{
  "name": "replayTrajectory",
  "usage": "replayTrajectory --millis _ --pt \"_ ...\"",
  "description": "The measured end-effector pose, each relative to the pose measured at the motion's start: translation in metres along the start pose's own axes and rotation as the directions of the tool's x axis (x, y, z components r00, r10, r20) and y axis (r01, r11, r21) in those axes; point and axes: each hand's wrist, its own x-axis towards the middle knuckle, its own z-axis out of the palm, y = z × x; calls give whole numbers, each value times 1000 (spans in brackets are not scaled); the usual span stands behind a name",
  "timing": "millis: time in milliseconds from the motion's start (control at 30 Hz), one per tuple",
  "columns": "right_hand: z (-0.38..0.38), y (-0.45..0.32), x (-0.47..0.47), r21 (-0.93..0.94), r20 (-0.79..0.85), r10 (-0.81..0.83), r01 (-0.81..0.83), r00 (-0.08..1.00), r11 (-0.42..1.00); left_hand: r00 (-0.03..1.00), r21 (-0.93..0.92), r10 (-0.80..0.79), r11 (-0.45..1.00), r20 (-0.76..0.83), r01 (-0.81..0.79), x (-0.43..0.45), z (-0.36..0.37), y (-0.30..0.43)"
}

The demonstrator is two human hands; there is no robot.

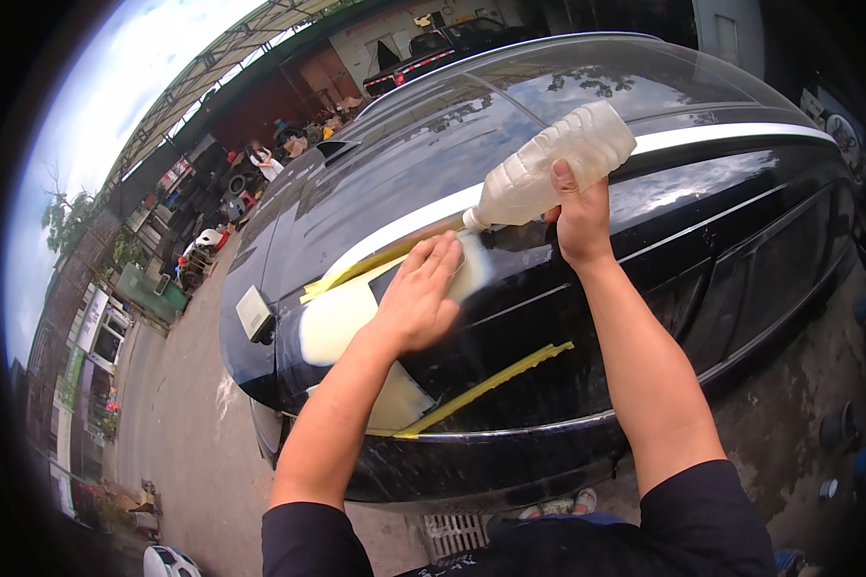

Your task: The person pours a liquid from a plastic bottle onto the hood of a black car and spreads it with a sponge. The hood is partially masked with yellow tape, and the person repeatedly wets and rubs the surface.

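My left hand (422,292) lies palm down, fingers together, over a dark sheet (382,284), which looks like sandpaper, on the black car's side panel. Beside it are a cream filler patch (335,328) and a smaller pale area (476,270) near the fingertips. My right hand (583,216) grips a translucent plastic bottle (541,169), tilted with its neck down close to my left fingertips. Yellow masking tape (361,268) runs along the silver trim (418,209). A second yellow tape strip (487,389) slants across the panel lower down, near another cream area (397,400).
A small pale box-like object (254,314) sits on the car's far left end. Below the car are a floor drain grate (456,535) and concrete ground (180,382). Piled tyres (187,195), a person (265,162) and a dark pickup truck (433,54) stand farther off.
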Motion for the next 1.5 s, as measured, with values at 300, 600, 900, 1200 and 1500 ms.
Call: replayTrajectory --millis 300,600,900,1200,1500 --pt "-24 -19 11 -64 -40 2 -5 999 998 993 52 -111 993 47 108 -32 -17 -14" --pt "-36 -23 9 -70 -27 -44 42 999 997 1000 52 -14 999 -14 15 20 8 29" --pt "-36 -20 9 -35 -20 -48 47 999 998 999 76 4 997 -38 -2 42 19 42" --pt "-32 -20 6 -7 -22 -39 39 999 999 997 145 -36 988 -62 44 25 19 43" --pt "-38 -20 10 -37 -18 -37 37 999 999 997 151 -72 986 2 71 8 7 55"
